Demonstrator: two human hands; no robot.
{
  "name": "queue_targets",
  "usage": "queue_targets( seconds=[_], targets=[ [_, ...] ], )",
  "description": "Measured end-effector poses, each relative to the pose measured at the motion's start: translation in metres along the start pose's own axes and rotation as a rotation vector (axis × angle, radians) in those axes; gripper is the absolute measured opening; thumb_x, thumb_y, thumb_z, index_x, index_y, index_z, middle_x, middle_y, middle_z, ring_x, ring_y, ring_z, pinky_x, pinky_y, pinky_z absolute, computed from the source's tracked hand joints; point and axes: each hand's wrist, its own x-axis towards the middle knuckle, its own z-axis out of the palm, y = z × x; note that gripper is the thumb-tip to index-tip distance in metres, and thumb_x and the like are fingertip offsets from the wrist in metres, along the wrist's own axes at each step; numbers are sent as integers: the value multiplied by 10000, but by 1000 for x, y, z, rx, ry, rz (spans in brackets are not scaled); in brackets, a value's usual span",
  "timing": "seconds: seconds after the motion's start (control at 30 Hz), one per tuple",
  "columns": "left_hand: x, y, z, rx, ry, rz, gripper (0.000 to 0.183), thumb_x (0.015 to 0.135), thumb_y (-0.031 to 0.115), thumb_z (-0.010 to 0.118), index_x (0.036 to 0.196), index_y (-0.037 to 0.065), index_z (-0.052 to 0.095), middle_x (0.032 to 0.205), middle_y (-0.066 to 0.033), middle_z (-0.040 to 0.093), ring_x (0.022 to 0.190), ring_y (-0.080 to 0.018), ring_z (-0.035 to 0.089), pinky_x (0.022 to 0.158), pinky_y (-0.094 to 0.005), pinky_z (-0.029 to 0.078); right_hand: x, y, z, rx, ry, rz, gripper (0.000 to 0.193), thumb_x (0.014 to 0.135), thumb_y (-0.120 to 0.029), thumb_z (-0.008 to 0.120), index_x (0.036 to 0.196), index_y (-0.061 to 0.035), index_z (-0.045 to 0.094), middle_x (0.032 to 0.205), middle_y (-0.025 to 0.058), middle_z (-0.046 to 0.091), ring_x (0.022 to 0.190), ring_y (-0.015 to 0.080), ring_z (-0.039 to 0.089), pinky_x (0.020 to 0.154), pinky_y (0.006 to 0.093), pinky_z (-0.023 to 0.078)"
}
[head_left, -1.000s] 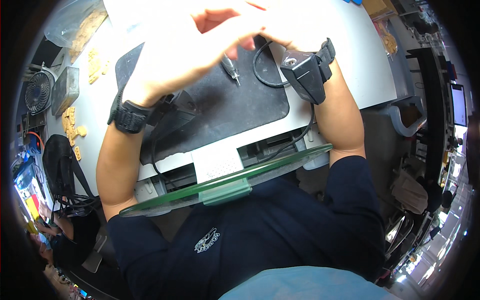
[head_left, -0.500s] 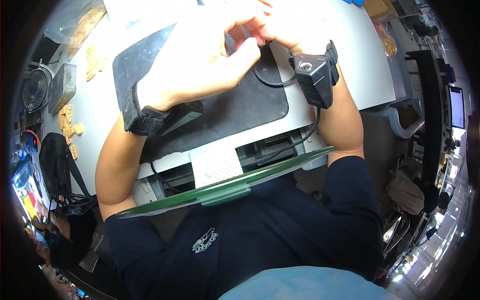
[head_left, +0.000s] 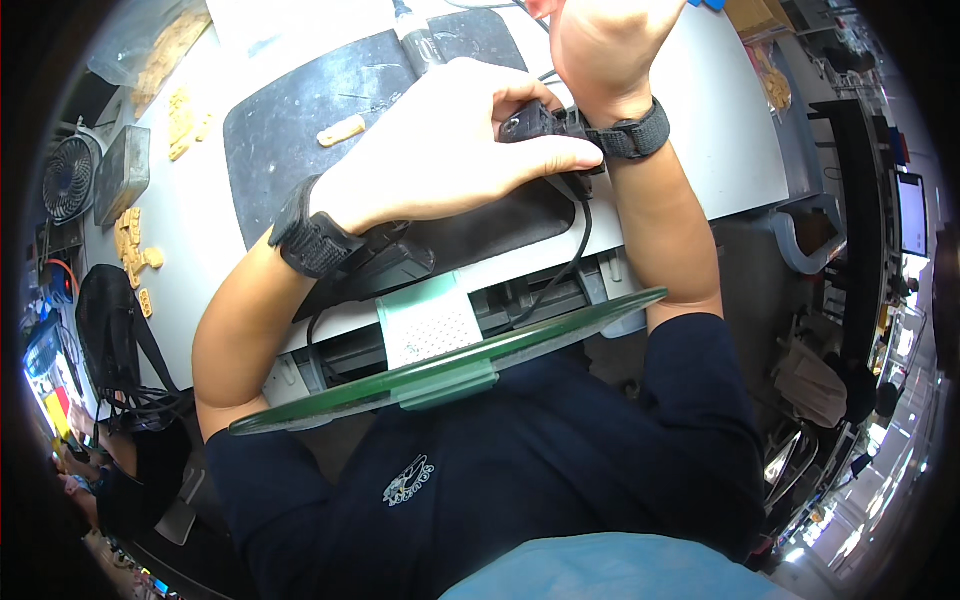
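Note:
My left hand (head_left: 450,150) is closed round a small black camera (head_left: 535,122) strapped to my right wrist, its thumb lying along the near side. My right hand (head_left: 605,55) is raised beyond it, with its wrist turned over and most of its fingers cut off by the upper edge. A black strap (head_left: 638,132) circles that wrist, and a cable (head_left: 580,240) hangs from the camera. Another black strap (head_left: 310,235) with a dark device is on my left wrist. A small tan piece (head_left: 342,131) lies on the dark mat (head_left: 290,110), near a clear-handled tool (head_left: 418,40).
Several tan pieces (head_left: 130,245) lie along the table's left side, near a grey metal block (head_left: 124,175) and a fan (head_left: 72,178). A plastic bag (head_left: 140,50) is at the far left. A green-rimmed curved panel (head_left: 450,362) crosses before my chest.
My left hand has moved right and taken hold of the camera on my right wrist. My right wrist has turned over. The tan piece and the clear-handled tool have come into view.

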Motion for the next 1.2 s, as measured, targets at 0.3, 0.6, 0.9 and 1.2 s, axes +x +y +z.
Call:
queue_targets(
  seconds=[0.3,0.6,0.9,1.2],
  targets=[
    [5,-7,-1,-338,-85,-104,417,870,256,699,1150,-39,605,874,-61,696,763,-88,651,710,-228,548,-10,-14,4,1503,127,585,343,934,-155,563,1234,11,534,987,85,631,886,136,594,695,252,496],
    [6,-7,5,-413,-68,-169,419,840,340,718,1019,-35,661,849,-87,696,754,-119,671,669,-235,556,-10,-17,4,1491,72,634,338,939,-175,551,1222,9,533,970,83,625,866,133,591,683,248,492],
    [4,-12,0,-446,-18,-147,450,819,395,733,957,-31,693,831,-93,694,713,-124,672,666,-229,558,-12,-7,18,1467,22,685,335,943,-196,537,1209,8,531,950,80,619,843,131,587,669,243,487],
    [6,-13,2,-413,-29,-113,386,756,362,797,897,14,709,783,-51,692,706,-90,651,656,-213,526,-13,-10,13,1450,-34,734,335,948,-218,523,1196,7,529,931,77,613,820,128,583,655,239,482]
  ],
)
